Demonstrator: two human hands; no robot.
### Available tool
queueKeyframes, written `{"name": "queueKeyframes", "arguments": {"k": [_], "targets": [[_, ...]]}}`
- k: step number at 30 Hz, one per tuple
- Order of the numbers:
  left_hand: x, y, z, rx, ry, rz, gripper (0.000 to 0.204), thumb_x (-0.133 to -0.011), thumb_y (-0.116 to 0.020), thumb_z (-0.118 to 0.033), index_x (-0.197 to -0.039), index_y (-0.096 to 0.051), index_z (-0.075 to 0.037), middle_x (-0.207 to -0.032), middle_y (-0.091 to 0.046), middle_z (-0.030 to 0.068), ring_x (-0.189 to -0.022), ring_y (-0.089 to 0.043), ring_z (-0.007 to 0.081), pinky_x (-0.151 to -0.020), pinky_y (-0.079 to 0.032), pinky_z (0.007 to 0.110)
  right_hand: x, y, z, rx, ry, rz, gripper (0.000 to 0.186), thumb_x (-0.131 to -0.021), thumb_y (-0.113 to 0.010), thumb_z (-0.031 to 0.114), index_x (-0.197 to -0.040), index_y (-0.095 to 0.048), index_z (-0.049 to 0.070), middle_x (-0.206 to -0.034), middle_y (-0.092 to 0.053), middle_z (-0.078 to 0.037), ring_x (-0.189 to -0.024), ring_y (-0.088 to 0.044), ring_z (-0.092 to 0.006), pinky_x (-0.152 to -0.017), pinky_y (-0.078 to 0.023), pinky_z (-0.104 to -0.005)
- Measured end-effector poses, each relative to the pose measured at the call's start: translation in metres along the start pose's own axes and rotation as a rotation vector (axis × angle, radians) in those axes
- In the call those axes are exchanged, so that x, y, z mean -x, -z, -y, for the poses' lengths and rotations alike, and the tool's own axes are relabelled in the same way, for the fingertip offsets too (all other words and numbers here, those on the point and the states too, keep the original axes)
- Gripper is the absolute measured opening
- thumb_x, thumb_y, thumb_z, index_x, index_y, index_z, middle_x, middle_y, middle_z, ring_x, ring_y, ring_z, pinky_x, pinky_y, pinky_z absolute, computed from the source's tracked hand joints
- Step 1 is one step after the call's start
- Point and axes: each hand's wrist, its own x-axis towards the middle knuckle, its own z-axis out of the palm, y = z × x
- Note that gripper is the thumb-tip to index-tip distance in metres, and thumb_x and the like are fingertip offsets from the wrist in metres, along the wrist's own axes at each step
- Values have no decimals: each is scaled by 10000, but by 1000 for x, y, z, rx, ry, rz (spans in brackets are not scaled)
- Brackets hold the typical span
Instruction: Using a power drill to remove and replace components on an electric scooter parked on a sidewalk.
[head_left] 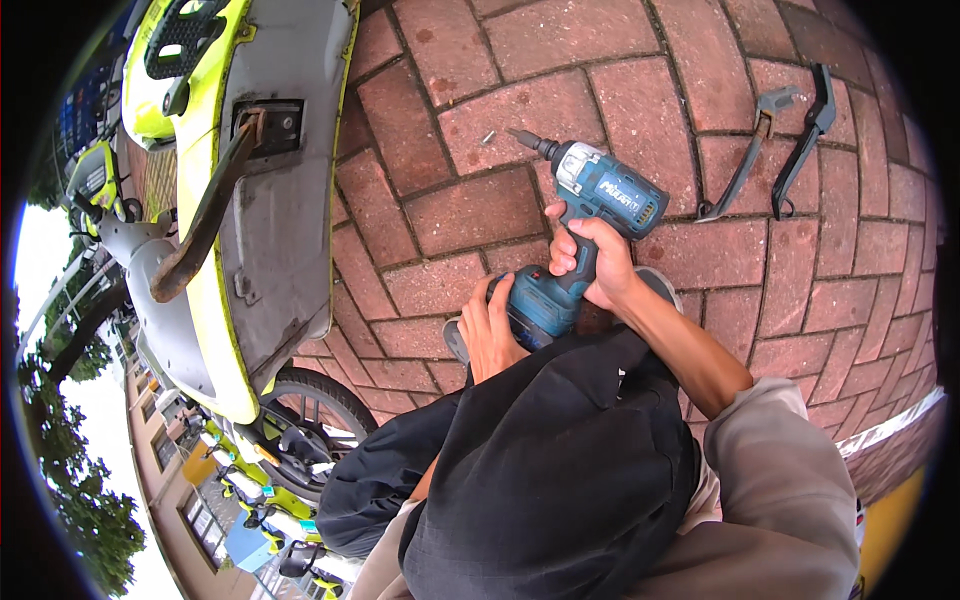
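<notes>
A blue cordless impact driver is held in front of my knees, its bit pointing to the far left. My right hand is closed round the grip. Lower down, my left hand grips the side of the battery pack at the tool's base. Just left of the bit, a small metal piece, perhaps a screw or bolt, lies on the paving. To the left stands a yellow-green and grey electric bike; a rusty metal lever like a kickstand sticks out of its dark bracket.
Two loose kickstand-like levers lie on the red brick paving at the far right: a worn grey one and a black one. A wheel is near my left knee. More yellow-green bikes stand at the lower left.
</notes>
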Motion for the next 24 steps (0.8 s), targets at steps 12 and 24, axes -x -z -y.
{"name": "queueKeyframes", "arguments": {"k": [12,24], "targets": [[-36,64,36,-194,62,-202,1021,-506,-860,-192,-1392,-372,-55,-1348,-426,213,-1229,-443,416,-1018,-361,523,-94,-86,-36,88,-33,318,312,-922,-533,189,-1165,-564,-5,-710,-556,-54,-611,-538,-157,-623,-478,-310],[-63,91,68,-309,59,-292,1002,-517,-850,-195,-1391,-381,-52,-1334,-441,211,-1233,-449,403,-1027,-361,515,-146,-126,-59,35,-54,425,290,-892,-522,166,-1120,-572,-6,-662,-547,-49,-561,-536,-158,-578,-463,-300]]}}
